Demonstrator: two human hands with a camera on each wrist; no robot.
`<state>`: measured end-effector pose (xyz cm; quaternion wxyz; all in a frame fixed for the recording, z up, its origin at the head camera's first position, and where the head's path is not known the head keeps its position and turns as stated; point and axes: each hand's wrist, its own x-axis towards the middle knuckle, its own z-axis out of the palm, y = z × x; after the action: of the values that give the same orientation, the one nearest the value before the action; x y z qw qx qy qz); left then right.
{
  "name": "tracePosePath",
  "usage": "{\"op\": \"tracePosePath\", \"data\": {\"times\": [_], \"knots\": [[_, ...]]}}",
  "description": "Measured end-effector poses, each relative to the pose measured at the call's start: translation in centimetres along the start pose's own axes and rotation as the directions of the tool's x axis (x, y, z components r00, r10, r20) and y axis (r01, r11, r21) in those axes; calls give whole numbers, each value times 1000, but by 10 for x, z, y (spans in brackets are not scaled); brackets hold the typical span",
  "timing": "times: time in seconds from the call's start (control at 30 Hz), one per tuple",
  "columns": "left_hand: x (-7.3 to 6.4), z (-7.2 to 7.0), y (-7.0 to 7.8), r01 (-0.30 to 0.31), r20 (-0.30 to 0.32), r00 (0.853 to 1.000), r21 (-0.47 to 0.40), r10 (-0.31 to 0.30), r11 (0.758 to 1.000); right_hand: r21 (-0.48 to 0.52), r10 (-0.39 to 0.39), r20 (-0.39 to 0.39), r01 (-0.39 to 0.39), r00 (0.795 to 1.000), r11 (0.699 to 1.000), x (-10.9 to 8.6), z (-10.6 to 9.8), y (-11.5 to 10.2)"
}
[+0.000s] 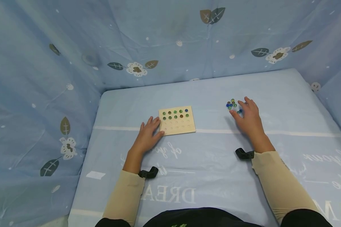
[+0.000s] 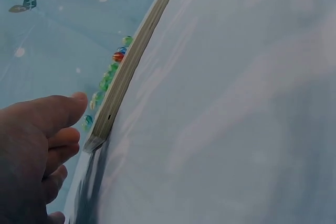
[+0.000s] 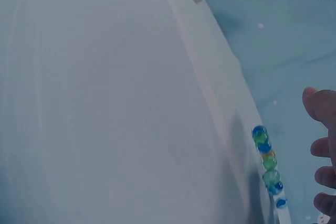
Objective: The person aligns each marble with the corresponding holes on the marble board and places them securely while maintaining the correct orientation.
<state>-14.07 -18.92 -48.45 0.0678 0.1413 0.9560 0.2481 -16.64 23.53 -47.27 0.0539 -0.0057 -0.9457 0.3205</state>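
Observation:
A pale wooden board [image 1: 178, 130] with rows of small hollows lies flat on the bed-like surface. Its two far rows carry several glass marbles, mostly green, with a blue one at the far right corner; the near rows show bare hollows. My left hand [image 1: 147, 135] rests at the board's left side, fingers extended and thumb by the near left corner. To the right, a loose cluster of marbles [image 1: 231, 105], blue, green and yellowish, lies on the cloth. My right hand [image 1: 249, 121] is spread just beside and over that cluster, holding nothing that I can see.
Light blue sheet [image 1: 210, 151] with printed mirrored lettering covers the surface. Patterned cloth walls [image 1: 170, 41] rise behind and at both sides. A white patch [image 1: 95, 175] lies at the near left. Black wrist cameras [image 1: 149, 172] sit at both cuffs.

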Motion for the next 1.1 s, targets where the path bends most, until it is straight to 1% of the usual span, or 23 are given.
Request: {"op": "tracePosePath", "data": {"times": [0.17,0.3,0.53,0.63,0.9,1.0,1.1], "knots": [[-1,2,-5,-13,15,1000,-25,14,1000,6,45,-16,-45,999,999,-2,-3,10],[-2,3,-8,-28,16,999,-45,29,999,24,77,-35,-76,996,997,-3,-4,16],[-1,4,-10,-50,10,999,-67,51,996,39,131,-65,-129,989,991,1,-6,19],[0,5,-11,-63,5,998,-72,64,995,36,160,-60,-158,985,987,3,-8,19],[0,5,-12,-90,-10,996,-55,90,994,13,166,-7,-166,986,986,11,-6,25],[-1,6,-12,-96,-16,995,-54,96,994,12,164,1,-164,986,986,13,-5,26],[-1,6,-12,-94,-21,995,-59,93,994,12,143,-8,-143,990,990,14,-4,26]]}}
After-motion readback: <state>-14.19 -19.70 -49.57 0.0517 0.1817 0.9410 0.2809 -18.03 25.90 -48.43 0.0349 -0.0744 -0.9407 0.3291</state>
